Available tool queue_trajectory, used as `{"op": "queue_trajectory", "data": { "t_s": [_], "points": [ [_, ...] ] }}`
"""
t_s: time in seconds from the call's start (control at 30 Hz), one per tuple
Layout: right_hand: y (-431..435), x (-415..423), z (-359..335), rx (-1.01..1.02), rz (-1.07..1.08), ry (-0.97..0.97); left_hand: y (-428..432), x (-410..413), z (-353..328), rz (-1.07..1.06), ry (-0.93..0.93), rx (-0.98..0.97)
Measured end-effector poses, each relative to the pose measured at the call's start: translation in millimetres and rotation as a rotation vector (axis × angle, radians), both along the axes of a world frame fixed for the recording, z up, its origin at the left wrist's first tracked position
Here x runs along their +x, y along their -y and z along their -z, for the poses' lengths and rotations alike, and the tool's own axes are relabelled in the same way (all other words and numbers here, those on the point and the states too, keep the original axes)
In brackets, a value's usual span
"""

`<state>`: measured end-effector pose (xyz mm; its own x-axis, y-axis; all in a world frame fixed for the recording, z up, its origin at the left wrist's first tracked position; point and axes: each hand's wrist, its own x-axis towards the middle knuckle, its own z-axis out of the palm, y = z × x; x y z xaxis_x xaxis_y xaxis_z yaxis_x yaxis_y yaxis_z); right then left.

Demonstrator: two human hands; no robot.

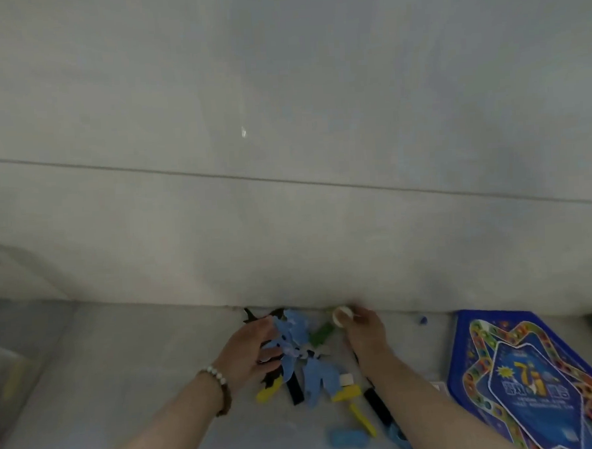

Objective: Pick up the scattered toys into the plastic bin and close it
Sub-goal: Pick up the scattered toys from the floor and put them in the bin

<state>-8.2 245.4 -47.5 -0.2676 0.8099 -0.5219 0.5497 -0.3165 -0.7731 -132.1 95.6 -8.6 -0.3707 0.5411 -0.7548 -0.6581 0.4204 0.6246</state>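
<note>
**Low against the wall, two hands gather scattered toys**

Down on the pale floor (pixel 124 370), close to where it meets a white wall (pixel 284 156), we see two bare forearms reaching away from the camera into a small heap of toys. Our left hand (pixel 249 350), with a beaded bracelet (pixel 218 383) on its wrist, has its fingers curled around a cluster of light blue flat shapes (pixel 293 331) mixed with black pieces. Our right hand (pixel 363 330) reaches to the far edge of the heap, its fingers pinched on a small round cream piece (pixel 341 316) right at the foot of the wall.

Between the two hands lies a green piece (pixel 322 332). Nearer to us are more toys: a larger blue shape (pixel 318 377), yellow pieces (pixel 269 390), black strips (pixel 294 391), and a bright blue piece (pixel 347 438) near the bottom edge.

At the right, a blue game board (pixel 522 377) with a star pattern lies flat on the floor. At the far left edge, a blurred translucent form may be the plastic bin (pixel 6 359); we cannot tell for certain.
</note>
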Motion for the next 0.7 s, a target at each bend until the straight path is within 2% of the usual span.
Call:
{"op": "queue_trajectory", "data": {
  "t_s": [0.1,0.2,0.33,0.4,0.47,0.57,0.63,0.7],
  "points": [
    [-2,-2,1,0.108,-0.016,0.052,-3,5,11,-0.049,0.049,0.011],
    [8,-9,-10,0.082,-0.001,-0.023,-6,5,16,-0.065,0.114,0.036],
    [42,-18,-25,-0.035,-0.31,-0.198,-8,9,10,-0.057,0.284,0.106],
    [48,-17,-29,-0.083,-0.406,-0.212,-6,9,4,-0.118,0.331,0.15],
    [39,-12,-28,-0.082,-0.344,-0.191,2,8,1,-0.15,0.235,0.156],
    [24,-3,-17,-0.117,-0.176,-0.081,20,3,10,-0.111,-0.073,0.013],
    [23,-3,-12,-0.168,-0.239,0.033,31,1,17,-0.116,-0.221,-0.099],
    [26,-9,-6,-0.147,-0.349,0.111,38,1,24,-0.166,-0.244,-0.16]
  ]
}}
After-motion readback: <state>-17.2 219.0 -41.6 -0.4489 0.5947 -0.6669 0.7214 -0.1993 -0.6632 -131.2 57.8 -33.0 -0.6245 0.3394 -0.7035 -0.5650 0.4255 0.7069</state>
